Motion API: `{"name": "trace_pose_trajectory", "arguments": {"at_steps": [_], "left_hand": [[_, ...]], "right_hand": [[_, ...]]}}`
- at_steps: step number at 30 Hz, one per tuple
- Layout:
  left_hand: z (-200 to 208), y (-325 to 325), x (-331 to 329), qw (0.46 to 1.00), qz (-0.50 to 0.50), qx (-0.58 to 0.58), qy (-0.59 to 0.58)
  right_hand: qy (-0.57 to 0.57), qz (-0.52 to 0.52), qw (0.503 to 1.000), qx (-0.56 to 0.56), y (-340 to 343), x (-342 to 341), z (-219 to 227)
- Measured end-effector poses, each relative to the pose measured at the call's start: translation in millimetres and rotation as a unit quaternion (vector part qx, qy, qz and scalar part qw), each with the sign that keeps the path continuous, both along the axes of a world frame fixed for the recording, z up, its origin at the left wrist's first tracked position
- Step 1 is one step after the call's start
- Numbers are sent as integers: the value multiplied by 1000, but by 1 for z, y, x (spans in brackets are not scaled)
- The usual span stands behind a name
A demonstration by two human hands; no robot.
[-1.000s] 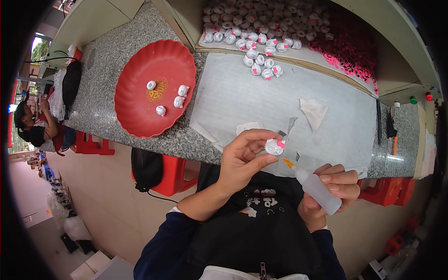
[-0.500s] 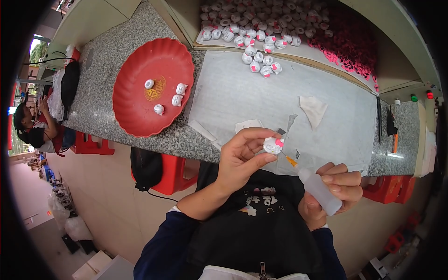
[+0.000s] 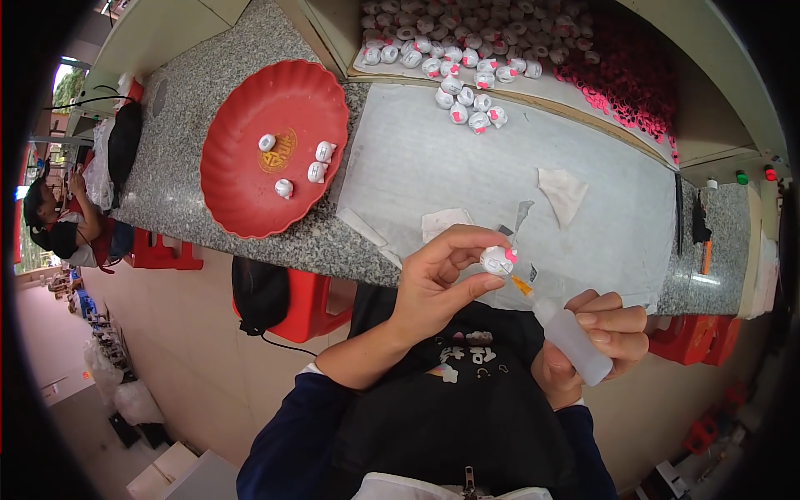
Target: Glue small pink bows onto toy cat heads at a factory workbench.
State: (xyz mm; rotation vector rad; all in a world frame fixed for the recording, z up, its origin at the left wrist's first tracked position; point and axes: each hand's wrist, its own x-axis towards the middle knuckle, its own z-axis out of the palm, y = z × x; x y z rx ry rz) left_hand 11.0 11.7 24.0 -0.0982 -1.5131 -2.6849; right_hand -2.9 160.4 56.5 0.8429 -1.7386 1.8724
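Between thumb and fingertips, my left hand [image 3: 436,283] pinches a small white cat-shaped head [image 3: 497,261] with a pink bow on it. My right hand [image 3: 602,337] is wrapped round a translucent white squeeze bottle [image 3: 577,345]. The bottle's orange needle tip [image 3: 522,285] points up and left toward the head; I cannot tell whether they touch. Both hands are over the near edge of a white sheet [image 3: 467,167]. On that sheet lie a white cloth scrap [image 3: 562,196] and another pale scrap [image 3: 445,222], just beyond my left hand.
A scalloped red tray [image 3: 242,108] at left holds several white heads. At the back, a shelf carries a heap of white heads [image 3: 483,33] and a pile of pink bows [image 3: 637,92]. Red stools [image 3: 300,312] stand below the speckled counter [image 3: 179,179]. Another person [image 3: 71,221] sits far left.
My left hand has shifted slightly right, and the white head has turned a little in its fingers. The squeeze bottle stays nearly in place, with its tip close to the head.
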Motion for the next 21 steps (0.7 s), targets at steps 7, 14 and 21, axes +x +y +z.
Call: {"name": "trace_pose_trajectory", "arguments": {"at_steps": [7, 14, 21], "left_hand": [[-4, -1, -1, 992, 14, -104, 74], [-4, -1, -2, 990, 20, -121, 73], [-5, -1, -5, 989, 19, -118, 90]], "right_hand": [[-3, 38, 999, -5, 1, 0, 1], [-19, 31, 999, -4, 2, 3, 2], [-25, -18, 999, 16, 4, -3, -2]]}}
